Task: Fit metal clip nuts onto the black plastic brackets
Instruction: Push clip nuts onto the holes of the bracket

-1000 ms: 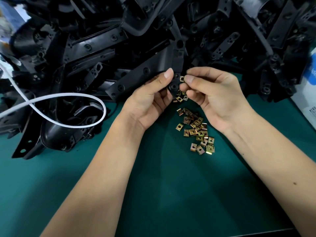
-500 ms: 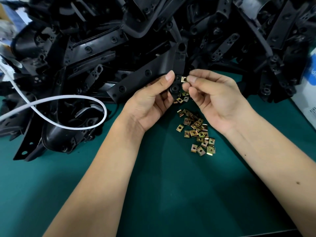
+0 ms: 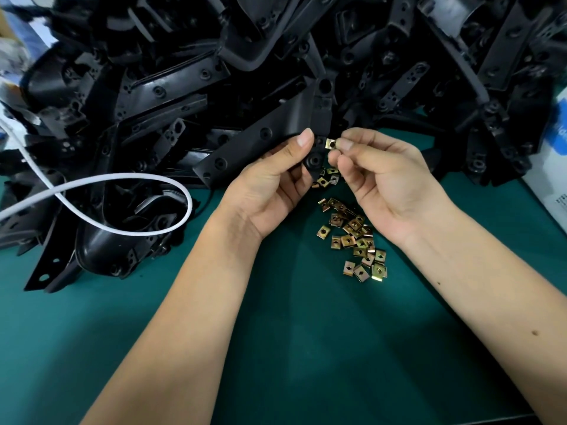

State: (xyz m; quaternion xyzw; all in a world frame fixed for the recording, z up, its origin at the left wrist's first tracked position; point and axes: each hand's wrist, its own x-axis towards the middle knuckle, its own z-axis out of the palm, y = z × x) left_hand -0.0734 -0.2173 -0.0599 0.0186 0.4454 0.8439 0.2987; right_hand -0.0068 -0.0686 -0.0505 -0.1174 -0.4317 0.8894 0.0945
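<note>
My left hand (image 3: 270,185) grips a long black plastic bracket (image 3: 260,142) by its near end, thumb on top. The bracket slants up to the right above the table. My right hand (image 3: 380,179) pinches one brass-coloured metal clip nut (image 3: 330,144) between thumb and forefinger, right beside the bracket's tab and just apart from it. Several more clip nuts (image 3: 352,234) lie loose on the green mat (image 3: 276,332) beneath my hands.
A big heap of black plastic brackets (image 3: 276,56) fills the back of the table from left to right. A white cable (image 3: 122,179) loops over the left part of the heap. A white and blue box (image 3: 549,167) stands at the right edge.
My right hand has drawn the clip nut slightly right, so it now shows clear of the bracket tab. My left hand keeps its hold on the bracket.
</note>
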